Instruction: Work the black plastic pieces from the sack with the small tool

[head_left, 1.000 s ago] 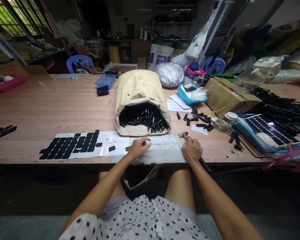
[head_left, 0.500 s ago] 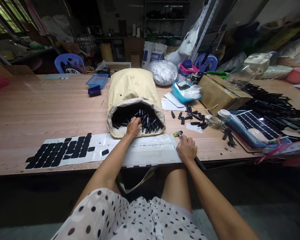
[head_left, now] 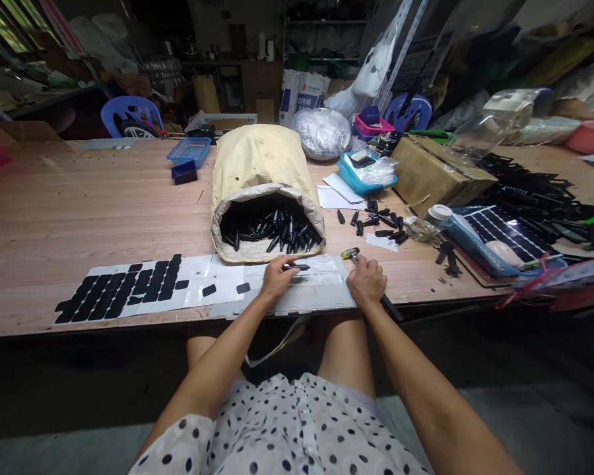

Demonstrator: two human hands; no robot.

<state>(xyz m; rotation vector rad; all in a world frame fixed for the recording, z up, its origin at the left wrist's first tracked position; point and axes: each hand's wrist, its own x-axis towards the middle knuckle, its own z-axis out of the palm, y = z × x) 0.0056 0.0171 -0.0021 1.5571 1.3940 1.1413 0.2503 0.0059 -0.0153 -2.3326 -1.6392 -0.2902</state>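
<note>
My left hand [head_left: 276,277] pinches a small black stick-shaped part [head_left: 297,267] just above a white plastic sheet [head_left: 321,290] at the near edge of the wooden table [head_left: 79,211]. My right hand [head_left: 366,282] is closed around a screwdriver-like tool with a yellow-green tip [head_left: 350,253] and a dark shaft that runs back over the table edge. Straight ahead lies a cream sack [head_left: 260,171] on its side, its open mouth full of the same black parts [head_left: 272,232].
A white backing sheet with several black pads [head_left: 123,290] lies left of my hands. Loose black parts [head_left: 381,223], a blue tray [head_left: 363,177], a cardboard box [head_left: 438,175], a solar panel [head_left: 505,241] and black strips [head_left: 534,191] fill the right side. A blue basket [head_left: 189,152] stands behind.
My left hand reached into the sack's mouth, then came back to the white sheet with one black part in its fingers. My right hand stayed on the tool.
</note>
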